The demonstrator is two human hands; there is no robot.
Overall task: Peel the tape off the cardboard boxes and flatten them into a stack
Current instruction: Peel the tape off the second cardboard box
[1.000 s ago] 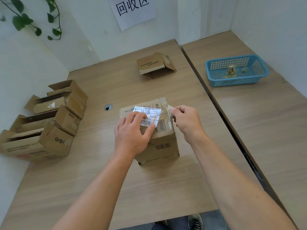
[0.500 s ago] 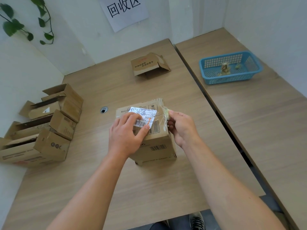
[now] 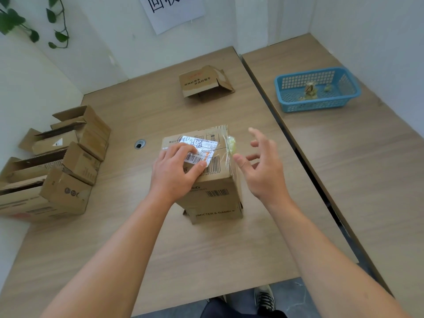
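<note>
Left hand (image 3: 175, 169) presses the box (image 3: 206, 177); right hand (image 3: 263, 166) hovers just beside.

Left hand (image 3: 176, 171) palm-down with fingers spread flat, forearm stretched forward, right hand (image 3: 263, 166) raised alongside, fingers loosely splayed, holding nothing

From my seat, the taped brown cardboard box (image 3: 213, 191) stands mid-table on the light wooden table (image 3: 160, 249). My left hand (image 3: 176, 173) lies flat on its top and my right hand (image 3: 263, 166) hangs just to its right. A cluster of opened brown cardboard boxes (image 3: 68, 161) crowds the left edge. A collapsed brown cardboard box (image 3: 204, 84) lies behind. The blue plastic mesh basket (image 3: 316, 106) sits far right on the adjoining wooden table (image 3: 378, 191).
</note>
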